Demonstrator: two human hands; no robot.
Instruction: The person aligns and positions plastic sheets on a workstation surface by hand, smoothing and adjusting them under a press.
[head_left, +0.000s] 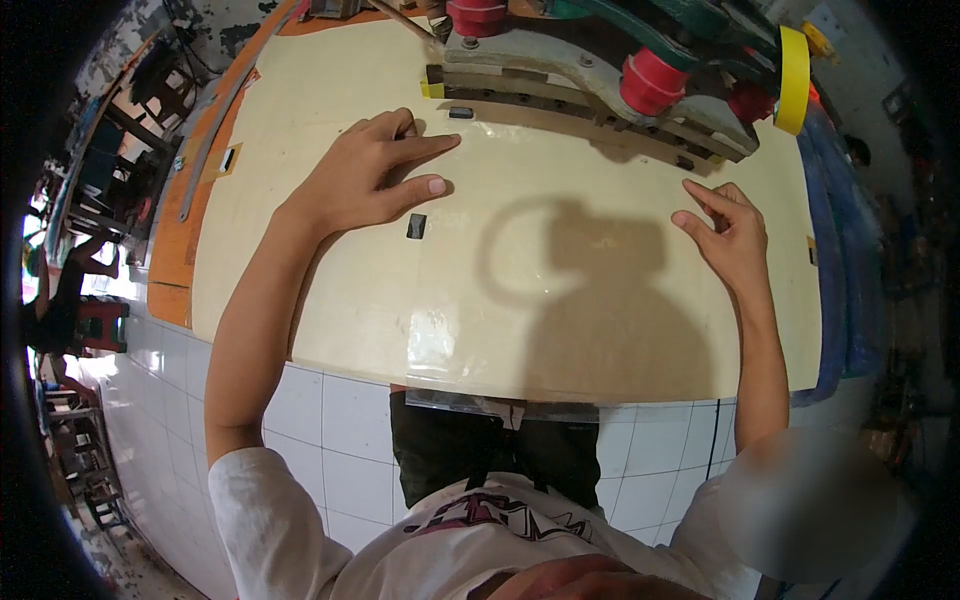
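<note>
A clear, glossy plastic sheet [430,345] lies on the cream-coloured tabletop [350,290], its near edge hanging slightly over the front. My left hand [380,170] rests palm down at the left, index finger and thumb stretched out and apart, with the other fingers curled. On the right, my right hand [728,235] hovers over or touches the surface, its index finger and thumb apart. Neither hand visibly grips anything. Small black blocks sit close by: one block [416,227] below my left thumb, another block [461,113] above my left index finger, and a third block [685,162] above my right hand.
A machine with a long metal bar [560,88], red cylindrical parts [652,82] and a yellow ring [793,80] stands at the back. A metal strip [210,140] lies along the wooden left edge. Blue material [840,250] borders the right side. A red stool [102,325] is farther left.
</note>
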